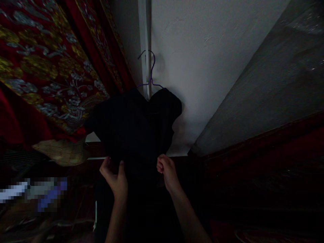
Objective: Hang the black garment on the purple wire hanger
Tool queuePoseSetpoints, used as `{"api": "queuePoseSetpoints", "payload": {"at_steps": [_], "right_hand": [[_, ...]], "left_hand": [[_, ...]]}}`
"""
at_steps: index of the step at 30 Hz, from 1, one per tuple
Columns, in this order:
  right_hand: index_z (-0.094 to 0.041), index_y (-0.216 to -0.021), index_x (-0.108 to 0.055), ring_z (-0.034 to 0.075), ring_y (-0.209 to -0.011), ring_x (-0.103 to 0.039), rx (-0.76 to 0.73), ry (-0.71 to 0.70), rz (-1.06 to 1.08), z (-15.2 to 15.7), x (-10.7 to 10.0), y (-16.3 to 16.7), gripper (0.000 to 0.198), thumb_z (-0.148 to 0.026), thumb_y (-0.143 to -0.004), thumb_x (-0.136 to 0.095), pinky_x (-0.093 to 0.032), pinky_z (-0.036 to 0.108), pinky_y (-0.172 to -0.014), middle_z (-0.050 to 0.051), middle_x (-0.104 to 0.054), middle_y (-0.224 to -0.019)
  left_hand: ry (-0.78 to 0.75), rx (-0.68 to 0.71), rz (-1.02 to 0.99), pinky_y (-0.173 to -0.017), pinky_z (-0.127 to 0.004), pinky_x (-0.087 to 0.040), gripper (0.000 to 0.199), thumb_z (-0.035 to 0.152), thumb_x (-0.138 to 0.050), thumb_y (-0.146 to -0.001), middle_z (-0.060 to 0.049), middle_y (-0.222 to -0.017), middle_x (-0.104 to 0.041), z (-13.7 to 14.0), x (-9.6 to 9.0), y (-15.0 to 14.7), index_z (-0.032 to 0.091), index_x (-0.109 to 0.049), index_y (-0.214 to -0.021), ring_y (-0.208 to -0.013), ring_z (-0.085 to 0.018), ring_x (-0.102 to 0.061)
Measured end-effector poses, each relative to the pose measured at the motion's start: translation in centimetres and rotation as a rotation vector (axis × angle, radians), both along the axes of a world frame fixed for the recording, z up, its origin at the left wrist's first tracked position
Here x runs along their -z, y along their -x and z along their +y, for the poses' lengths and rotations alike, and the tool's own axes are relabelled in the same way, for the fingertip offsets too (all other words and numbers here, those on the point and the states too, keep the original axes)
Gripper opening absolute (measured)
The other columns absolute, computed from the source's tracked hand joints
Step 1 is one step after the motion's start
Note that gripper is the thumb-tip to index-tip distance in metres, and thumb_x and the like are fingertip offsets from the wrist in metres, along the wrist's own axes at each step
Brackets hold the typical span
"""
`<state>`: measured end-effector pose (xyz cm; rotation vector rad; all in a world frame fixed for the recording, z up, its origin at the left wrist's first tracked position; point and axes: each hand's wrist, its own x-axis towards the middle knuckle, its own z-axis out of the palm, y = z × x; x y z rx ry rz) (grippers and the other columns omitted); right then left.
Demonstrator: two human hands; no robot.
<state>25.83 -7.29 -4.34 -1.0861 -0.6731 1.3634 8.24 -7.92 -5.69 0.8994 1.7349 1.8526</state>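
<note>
A dark short-sleeved shirt [134, 128] hangs on a thin purple wire hanger [151, 76], its hook caught on a narrow pale upright edge. At the shirt's lower left edge is my left hand [116, 179], its thumb over the front of the cloth and its fingers curled at the side. My right hand [167, 170] is closed in a pinch on the lower right edge. The dark cloth hangs between both hands. Deep shadow hides where the shirt's bottom ends.
Red cloth with gold and silver embroidery [50, 64] hangs at the left. Behind the shirt stands a pale wall [197, 57]. A greyish sheet-like surface [268, 84] slants at the right. A beige bundle [63, 152] lies low on the left, near a pixelated patch.
</note>
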Motion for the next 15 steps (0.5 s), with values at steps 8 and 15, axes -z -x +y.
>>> {"api": "queuePoseSetpoints", "payload": {"at_steps": [8,15], "right_hand": [[-0.021,-0.054,-0.048,0.009,-0.047,-0.036,-0.123,-0.118,-0.315,-0.3,-0.4,-0.3,0.025,-0.037,-0.072,-0.053,-0.028,0.024,-0.048,-0.005,-0.041,-0.048],[-0.019,-0.063,-0.061,0.01,-0.04,-0.036,-0.132,-0.078,-0.382,0.7,-1.4,-1.0,0.029,-0.045,-0.075,-0.055,-0.027,0.025,-0.044,-0.006,-0.042,-0.041]], "left_hand": [[-0.251,0.569,0.508,-0.088,-0.036,-0.055,0.025,0.016,-0.056,-0.09,-0.009,-0.107,-0.072,0.6,3.0,-6.8,0.019,-0.065,-0.113,-0.1,-0.023,-0.07],[-0.262,0.577,0.476,-0.067,-0.026,-0.05,0.011,0.02,-0.059,-0.09,-0.001,-0.075,-0.066,1.9,1.6,-7.1,0.019,-0.065,-0.081,-0.072,-0.017,-0.065]]}}
